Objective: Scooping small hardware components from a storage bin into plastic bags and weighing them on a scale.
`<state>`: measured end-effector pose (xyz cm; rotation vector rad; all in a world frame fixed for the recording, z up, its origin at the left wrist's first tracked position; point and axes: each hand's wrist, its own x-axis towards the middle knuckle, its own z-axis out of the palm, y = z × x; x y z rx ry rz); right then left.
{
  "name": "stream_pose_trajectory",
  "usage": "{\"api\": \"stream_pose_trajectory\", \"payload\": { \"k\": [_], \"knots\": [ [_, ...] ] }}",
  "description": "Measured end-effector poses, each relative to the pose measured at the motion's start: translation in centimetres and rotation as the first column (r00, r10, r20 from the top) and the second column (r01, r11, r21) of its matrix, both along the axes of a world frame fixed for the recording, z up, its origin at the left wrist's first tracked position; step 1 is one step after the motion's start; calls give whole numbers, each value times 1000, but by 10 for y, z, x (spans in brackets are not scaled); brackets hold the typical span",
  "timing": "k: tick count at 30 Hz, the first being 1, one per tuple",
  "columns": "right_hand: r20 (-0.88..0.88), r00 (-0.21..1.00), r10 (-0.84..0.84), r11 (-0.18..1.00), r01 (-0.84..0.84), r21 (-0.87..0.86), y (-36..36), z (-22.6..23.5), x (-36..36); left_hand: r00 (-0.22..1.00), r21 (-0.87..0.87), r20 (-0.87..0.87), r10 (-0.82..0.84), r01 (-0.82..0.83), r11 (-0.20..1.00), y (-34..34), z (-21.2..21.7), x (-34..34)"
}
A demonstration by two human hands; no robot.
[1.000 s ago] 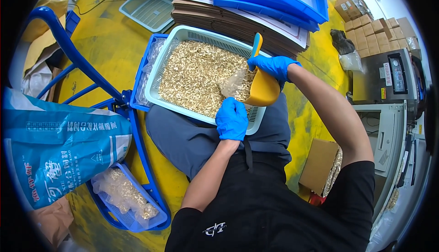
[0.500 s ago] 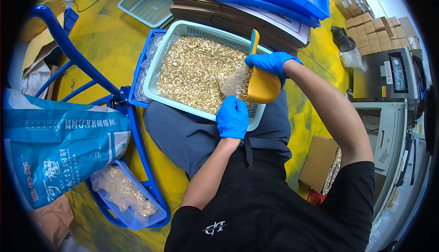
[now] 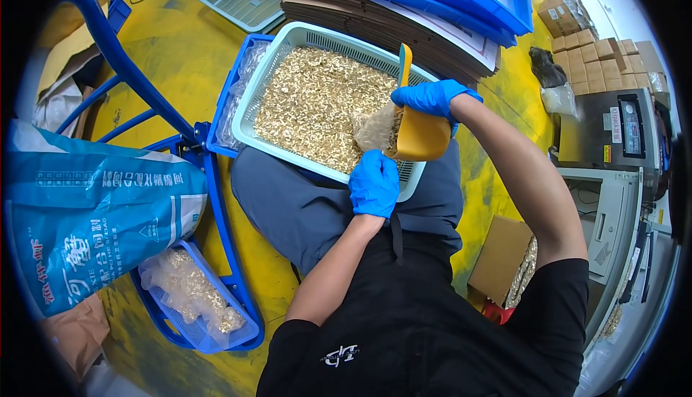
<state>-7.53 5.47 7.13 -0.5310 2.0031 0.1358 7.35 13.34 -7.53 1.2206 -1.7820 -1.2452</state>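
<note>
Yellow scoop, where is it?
In the head view, right of centre: the right hand holds the yellow scoop over the right end of the green basket.

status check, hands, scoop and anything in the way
Left hand holding clear bag; right hand gripping yellow scoop. Bag at scoop's mouth, over gold pieces. Scoop hides part of tray rim.

The head-worn fisheye camera is looking steeply down from above the near side of the pale-green slotted plastic basket [image 3: 254,96], facing forward across it, hanging fairly close and taking in a wide circle around it.
</note>
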Motion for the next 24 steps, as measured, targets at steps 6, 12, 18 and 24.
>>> {"api": "stream_pose_trajectory", "payload": {
  "k": [6,12,18,24],
  "knots": [
    [-89,980,179,984,-180,-10,-5,2,6,1000,19,0,-19,19,1000,-2,-1,1],
    [-210,925,317,945,-326,-12,-10,-10,11,999,48,-28,-17,18,999,-4,-1,6],
    [-362,773,521,834,-551,24,-7,-11,11,1000,22,-10,-27,27,999,-10,-7,4],
    [-386,748,539,808,-589,-14,-8,3,7,999,79,-47,-20,24,997,-13,-7,7]
  ]
}}
